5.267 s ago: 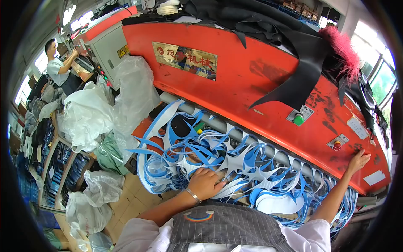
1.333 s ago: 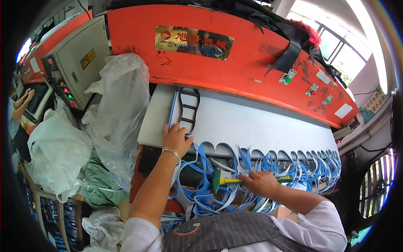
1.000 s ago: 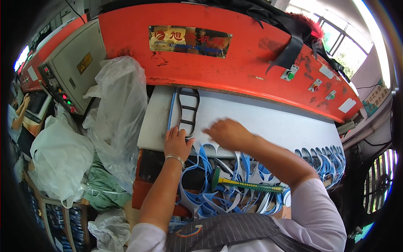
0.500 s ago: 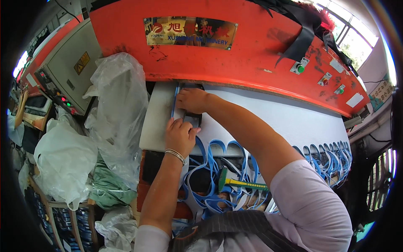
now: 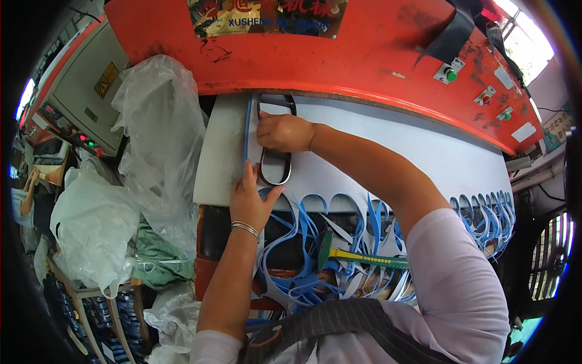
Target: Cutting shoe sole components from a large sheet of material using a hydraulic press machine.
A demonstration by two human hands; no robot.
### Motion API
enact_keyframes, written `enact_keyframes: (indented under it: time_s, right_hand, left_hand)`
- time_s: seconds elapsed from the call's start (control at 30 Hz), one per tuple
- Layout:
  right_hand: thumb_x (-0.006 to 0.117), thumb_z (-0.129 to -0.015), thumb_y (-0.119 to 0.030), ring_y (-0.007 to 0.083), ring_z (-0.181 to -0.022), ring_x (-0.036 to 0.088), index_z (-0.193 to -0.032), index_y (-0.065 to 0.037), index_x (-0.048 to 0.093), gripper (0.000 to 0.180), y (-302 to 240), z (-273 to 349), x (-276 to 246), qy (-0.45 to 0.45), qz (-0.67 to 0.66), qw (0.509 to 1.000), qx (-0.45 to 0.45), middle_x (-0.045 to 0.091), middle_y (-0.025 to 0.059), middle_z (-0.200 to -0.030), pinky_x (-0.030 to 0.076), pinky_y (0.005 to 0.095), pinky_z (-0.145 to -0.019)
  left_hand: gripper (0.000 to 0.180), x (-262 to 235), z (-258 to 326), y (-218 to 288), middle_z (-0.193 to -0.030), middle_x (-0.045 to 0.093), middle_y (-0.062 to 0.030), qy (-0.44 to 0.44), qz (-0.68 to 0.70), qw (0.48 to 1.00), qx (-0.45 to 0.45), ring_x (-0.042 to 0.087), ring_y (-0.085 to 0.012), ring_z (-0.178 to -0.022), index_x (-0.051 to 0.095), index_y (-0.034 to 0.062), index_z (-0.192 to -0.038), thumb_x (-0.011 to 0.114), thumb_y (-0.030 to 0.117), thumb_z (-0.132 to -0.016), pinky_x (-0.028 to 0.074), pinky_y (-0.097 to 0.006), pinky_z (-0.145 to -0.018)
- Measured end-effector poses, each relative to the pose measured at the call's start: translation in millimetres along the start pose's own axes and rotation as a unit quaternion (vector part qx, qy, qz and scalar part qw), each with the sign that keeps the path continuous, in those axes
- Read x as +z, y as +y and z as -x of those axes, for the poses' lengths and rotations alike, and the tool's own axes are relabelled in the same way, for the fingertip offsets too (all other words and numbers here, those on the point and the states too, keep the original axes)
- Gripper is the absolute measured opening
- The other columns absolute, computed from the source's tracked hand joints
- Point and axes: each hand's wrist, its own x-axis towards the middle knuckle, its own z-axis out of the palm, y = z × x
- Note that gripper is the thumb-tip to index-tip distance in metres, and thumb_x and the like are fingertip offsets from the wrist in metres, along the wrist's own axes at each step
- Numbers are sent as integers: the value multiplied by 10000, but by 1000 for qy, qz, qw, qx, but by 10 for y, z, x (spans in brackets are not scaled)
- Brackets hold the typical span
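While the right hand (image 5: 282,131) reaches across from the lower right of the frame to the upper middle, its fingers are curled down on a dark metal cutting die (image 5: 276,159), a long looped frame lying on the white sheet material (image 5: 388,145) that covers the press bed. Whether those fingers truly pinch the die's rim or only press on it I cannot tell, since the knuckles hide the fingertips. The die sits at the left end of the sheet, just under the orange machine body (image 5: 339,48) that arches across the top of the frame.

The left hand (image 5: 250,200) lies flat just below, fingers spread (a thin metal bangle (image 5: 245,228) circles the wrist), with the index finger stretched up along the blue edge of the sheet and the thumb touching the die's rounded lower end. It grips nothing.

Below the sheet's cut edge, at centre and lower right, hang tangled blue and white offcut strips (image 5: 315,242). Among them rests a hammer (image 5: 357,258) with a green head and yellow handle, apart from both hands.

At the left of the frame stand bulging clear plastic bags (image 5: 154,133), and beyond them, in the upper left, a grey control cabinet (image 5: 79,97). Green and red buttons (image 5: 450,74) sit on the machine in the upper right.
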Motion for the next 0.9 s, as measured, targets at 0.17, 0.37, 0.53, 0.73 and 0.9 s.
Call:
enact_keyframes:
  time_s: [0.17, 0.37, 0.53, 0.73, 0.9]
  right_hand:
    - [657, -723, -62, 275, -868, 603, -797, -61, 610, 88, 179, 128, -255, 48, -64, 995, 59, 605, 71, -863, 525, 389, -746]
    - [658, -746, -20, 300, -843, 628, -869, -69, 653, 133, 185, 36, -605, 79, -147, 984, 56, 643, 86, -851, 525, 387, -718]
    - [625, -725, 94, 213, -828, 658, -971, -54, 659, 289, -93, -57, -1481, 234, -234, 937, 112, 672, 77, -890, 527, 282, -722]
    - [623, -902, -130, 124, -699, 612, -945, -3, 625, 134, -469, 629, -1864, 377, -133, 806, 436, 656, 70, -766, 493, 298, -631]
    - [573, -912, -290, 362, -826, 657, -934, -37, 659, 268, -653, 1160, -1312, -4, 69, 761, 646, 676, 182, -864, 503, 465, -715]
  left_hand:
    - [781, 20, -19, 70, -1273, 581, -211, -24, -28, 999, 8, 554, -342, -1172, 358, -3, -1396, 716, 389, -822, 386, -438, -1015]
    - [500, 11, 5, 63, -1239, 616, -142, -28, -128, 989, 66, 552, -306, -1193, 573, 61, -1247, 645, 381, -870, 407, -438, -998]
    - [430, -63, -128, 94, -1176, 655, -117, -27, -120, 990, 74, 603, -288, -1118, 611, 68, -1168, 658, 355, -852, 437, -424, -941]
    - [334, -385, -633, 345, -943, 709, -82, -258, -145, 953, -68, 651, -277, -928, 684, 88, -1027, 671, 355, -827, 452, -453, -875]
    - [380, -343, -1203, 333, -949, 695, -91, -54, -96, 984, 140, 615, -305, -971, 680, 88, -1081, 643, 386, -849, 418, -447, -934]
